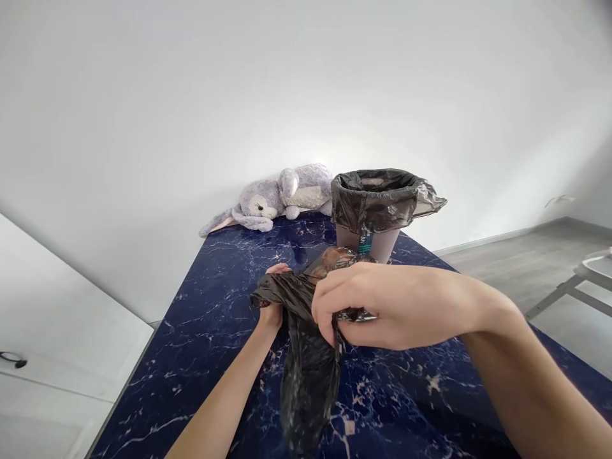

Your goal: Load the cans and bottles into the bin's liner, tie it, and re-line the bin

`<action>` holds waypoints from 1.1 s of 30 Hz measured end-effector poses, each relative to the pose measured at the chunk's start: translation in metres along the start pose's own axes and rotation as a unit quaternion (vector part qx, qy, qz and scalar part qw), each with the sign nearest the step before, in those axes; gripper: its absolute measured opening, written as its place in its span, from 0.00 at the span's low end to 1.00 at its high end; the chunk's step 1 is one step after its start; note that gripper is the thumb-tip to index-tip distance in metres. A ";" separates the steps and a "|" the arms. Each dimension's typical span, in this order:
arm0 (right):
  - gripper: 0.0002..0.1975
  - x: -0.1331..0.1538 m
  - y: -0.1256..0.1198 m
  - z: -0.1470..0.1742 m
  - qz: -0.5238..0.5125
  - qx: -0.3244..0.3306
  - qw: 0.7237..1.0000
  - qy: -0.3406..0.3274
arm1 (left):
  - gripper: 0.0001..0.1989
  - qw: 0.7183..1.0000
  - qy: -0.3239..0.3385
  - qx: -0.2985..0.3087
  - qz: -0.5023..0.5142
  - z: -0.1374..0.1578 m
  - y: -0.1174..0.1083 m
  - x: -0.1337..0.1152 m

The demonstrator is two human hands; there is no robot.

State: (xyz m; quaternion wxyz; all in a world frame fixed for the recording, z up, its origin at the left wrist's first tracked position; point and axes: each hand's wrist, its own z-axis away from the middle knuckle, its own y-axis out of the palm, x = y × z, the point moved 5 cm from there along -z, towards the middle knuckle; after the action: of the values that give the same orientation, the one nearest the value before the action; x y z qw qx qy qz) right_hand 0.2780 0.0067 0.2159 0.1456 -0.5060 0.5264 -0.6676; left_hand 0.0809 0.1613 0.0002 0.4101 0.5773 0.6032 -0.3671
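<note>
A black plastic garbage bag point(310, 366), bunched and partly see-through, hangs between my two hands above the dark blue marbled table. My right hand point(373, 303) grips it from above, thumb and fingers closed on the gathered plastic. On the other side, my left hand point(275, 306) is wrapped around a bunched end of the bag, its fingers mostly hidden behind the plastic. Just beyond my hands stands a trash can point(392, 242) with another black liner point(373, 213) folded over its rim, the liner's edge sticking out to the right.
A lavender plush rabbit point(287, 194) lies on its side along the wall, left of the trash can. The marbled table point(191, 357) spreads under my arms. White cabinet doors point(57, 331) are at left; a white chair-like frame point(583, 280) stands on the floor at right.
</note>
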 end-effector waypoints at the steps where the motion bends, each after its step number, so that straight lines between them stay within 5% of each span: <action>1: 0.15 0.000 -0.004 0.003 -0.007 -0.013 1.000 -0.009 | 0.17 1.000 -0.007 -0.007 0.015 -0.003 -0.004 0.000; 6: 0.16 -0.007 -0.017 0.018 0.010 -0.070 0.997 -0.005 | 0.15 0.997 -0.060 -0.023 0.052 -0.030 -0.051 -0.011; 9: 0.15 -0.014 -0.017 0.019 0.045 -0.083 0.995 0.014 | 0.11 0.991 -0.086 -0.087 0.051 -0.039 -0.084 -0.017; 15: 0.14 -0.013 -0.009 0.013 0.039 -0.043 0.998 0.017 | 0.13 0.982 -0.078 -0.169 -0.028 0.009 -0.101 -0.034; 19: 0.14 -0.010 -0.006 0.011 0.038 -0.037 0.998 0.045 | 0.16 0.961 0.005 -0.244 -0.128 0.050 -0.104 -0.065; 23: 0.14 -0.009 -0.001 0.009 0.047 -0.035 0.996 0.064 | 0.23 0.931 0.146 -0.222 -0.250 0.062 -0.090 -0.098; 29: 0.13 -0.011 0.007 0.005 0.059 -0.010 0.996 0.064 | 0.16 0.824 0.296 -0.171 -0.451 0.058 -0.077 -0.128; 33: 0.13 -0.011 0.009 0.002 0.069 -0.007 0.995 0.069 | 0.17 0.771 0.380 -0.153 -0.488 0.063 -0.075 -0.138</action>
State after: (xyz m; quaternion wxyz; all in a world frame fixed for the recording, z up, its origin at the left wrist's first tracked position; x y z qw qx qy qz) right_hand 0.2816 0.0096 0.2022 0.1508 -0.4225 0.5734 -0.6856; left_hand 0.0107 0.0445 0.0998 -0.0041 0.2270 0.9586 -0.1718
